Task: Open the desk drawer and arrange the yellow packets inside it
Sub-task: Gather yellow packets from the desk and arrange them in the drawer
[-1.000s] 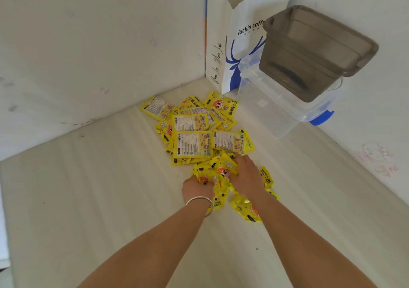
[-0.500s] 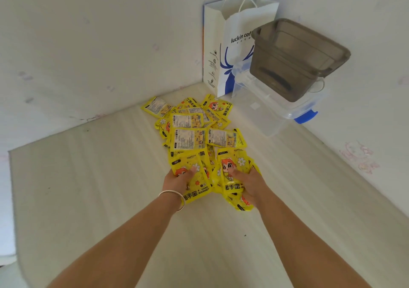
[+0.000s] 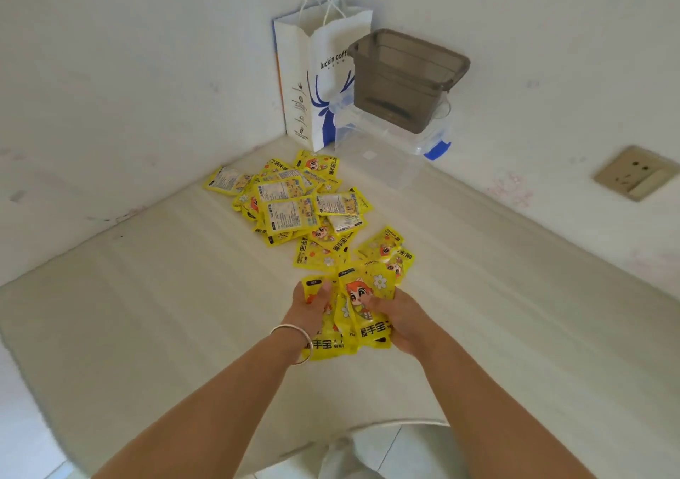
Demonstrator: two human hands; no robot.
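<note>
Your left hand and right hand both grip one bunch of yellow packets above the desk.

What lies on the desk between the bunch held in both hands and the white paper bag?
In the head view, loose yellow packets lie heaped between the held bunch and the paper bag.

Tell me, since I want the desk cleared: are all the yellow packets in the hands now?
No; a pile of yellow packets lies on the desk.
</note>
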